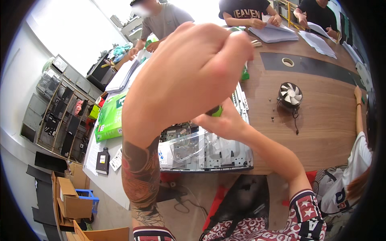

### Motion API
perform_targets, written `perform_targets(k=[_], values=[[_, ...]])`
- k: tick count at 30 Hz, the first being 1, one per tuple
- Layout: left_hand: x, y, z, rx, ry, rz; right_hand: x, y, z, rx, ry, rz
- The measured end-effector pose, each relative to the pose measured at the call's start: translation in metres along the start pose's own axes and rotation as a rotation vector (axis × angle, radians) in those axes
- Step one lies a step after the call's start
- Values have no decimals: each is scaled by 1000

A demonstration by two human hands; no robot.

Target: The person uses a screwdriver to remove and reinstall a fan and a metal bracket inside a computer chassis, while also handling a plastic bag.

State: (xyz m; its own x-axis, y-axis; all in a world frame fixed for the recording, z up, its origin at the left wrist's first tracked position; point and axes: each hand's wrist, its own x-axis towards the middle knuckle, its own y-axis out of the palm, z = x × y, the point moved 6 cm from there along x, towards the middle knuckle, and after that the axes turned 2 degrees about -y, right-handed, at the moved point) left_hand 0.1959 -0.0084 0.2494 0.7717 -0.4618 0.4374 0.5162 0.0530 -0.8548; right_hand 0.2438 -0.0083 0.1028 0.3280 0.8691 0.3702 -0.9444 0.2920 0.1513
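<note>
My left hand [185, 74] is raised close to the camera with its fingers curled downward, hiding whatever they may hold and much of the work below. Just beneath it, my right hand [221, 122] grips a green-and-black object [216, 111], perhaps a tool handle, largely covered by both hands. Under them lies an open metal computer case [237, 158] with circuit boards, and a clear plastic piece [185, 146] rests over it. To the right, a black fan cooler with white blades [290, 94] sits on the wooden table [313, 136], with small screws beside it.
Co-workers handle papers [273, 34] across the table; another person [358, 156] is at the right edge. A tape roll [287, 62] lies back right. At left are a green package [108, 120], a black drive-like box [102, 160], metal shelving [60, 124] and cardboard boxes [76, 205].
</note>
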Motion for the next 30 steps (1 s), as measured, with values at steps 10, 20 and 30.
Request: perform_targets(k=[10,20,30], values=[[-11,4,9,-501,-307,133,8,11,-20,-43,-158,-3],[-102,54,27,-543,-771,74,1,-17,-6,-29,-142,-67],[-90,90,-6,-145,-495,339,-7,-43,59,109,-329,-214]])
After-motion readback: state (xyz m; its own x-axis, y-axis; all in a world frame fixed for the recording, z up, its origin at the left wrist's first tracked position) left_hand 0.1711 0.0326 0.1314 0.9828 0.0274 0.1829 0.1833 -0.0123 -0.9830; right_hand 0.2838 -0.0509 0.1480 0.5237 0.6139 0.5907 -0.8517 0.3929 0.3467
